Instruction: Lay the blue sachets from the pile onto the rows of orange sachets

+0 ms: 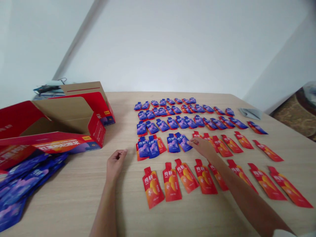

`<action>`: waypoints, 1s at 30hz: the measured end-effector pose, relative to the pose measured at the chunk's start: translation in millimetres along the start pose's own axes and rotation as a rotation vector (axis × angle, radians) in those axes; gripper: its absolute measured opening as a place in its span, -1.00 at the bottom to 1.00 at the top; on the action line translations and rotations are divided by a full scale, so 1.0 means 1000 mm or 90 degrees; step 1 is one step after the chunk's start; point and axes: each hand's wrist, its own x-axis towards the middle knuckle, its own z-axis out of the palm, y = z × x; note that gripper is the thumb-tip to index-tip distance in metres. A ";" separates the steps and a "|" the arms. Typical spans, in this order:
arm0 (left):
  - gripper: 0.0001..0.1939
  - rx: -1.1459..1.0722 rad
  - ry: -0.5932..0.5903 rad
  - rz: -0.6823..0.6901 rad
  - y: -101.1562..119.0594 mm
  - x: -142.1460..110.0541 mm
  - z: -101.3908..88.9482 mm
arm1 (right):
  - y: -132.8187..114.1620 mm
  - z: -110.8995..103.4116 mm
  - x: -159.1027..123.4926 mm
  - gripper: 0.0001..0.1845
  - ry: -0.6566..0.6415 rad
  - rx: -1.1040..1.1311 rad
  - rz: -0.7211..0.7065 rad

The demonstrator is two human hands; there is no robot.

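My right hand (pixel 202 146) reaches across the table, its thumb and fingers pinched at the right edge of a blue-purple drink pouch (pixel 183 142). That pouch lies beside another blue-purple pouch (pixel 173 143) in the second row from the front. Resting near the table left of the rows, my left hand (pixel 115 164) has its fingers curled in, with nothing visible in them. To its right, two blue-purple pouches (pixel 148 147) lie on top of red ones. Several red pouches with yellow fruit pictures (pixel 172 182) form the front row, partly covered by my right forearm.
Further rows of blue-purple pouches (pixel 172 123) over red ones extend toward the back of the table. An open red carton (pixel 71 140) stands at left, with another carton (pixel 98 103) behind it. A heap of blue-purple pouches (pixel 27 184) lies at the lower left.
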 end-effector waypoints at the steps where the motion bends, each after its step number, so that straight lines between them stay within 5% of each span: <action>1: -0.48 -0.002 -0.001 0.003 0.000 -0.001 0.000 | -0.001 -0.004 -0.002 -0.62 0.012 -0.006 -0.009; 6: -0.50 -0.014 -0.009 0.010 -0.001 -0.003 0.002 | -0.018 -0.029 -0.018 -0.67 0.069 -0.023 -0.050; 9: -0.52 -0.012 -0.008 0.020 -0.004 -0.004 0.003 | -0.051 -0.040 -0.037 -0.67 0.088 -0.014 -0.107; 14: -0.51 -0.045 -0.009 0.032 -0.009 -0.006 0.005 | -0.151 -0.031 -0.084 -0.66 -0.130 0.108 -0.348; 18: -0.53 -0.095 -0.008 0.033 -0.013 -0.007 0.005 | -0.247 0.006 -0.116 -0.68 -0.249 0.194 -0.541; 23: -0.63 -0.123 0.027 0.003 -0.016 -0.009 0.009 | -0.358 0.080 -0.133 -0.71 -0.285 0.225 -0.641; 30: -0.66 -0.173 0.027 0.016 -0.019 -0.015 0.011 | -0.464 0.178 -0.156 -0.45 -0.361 0.101 -0.717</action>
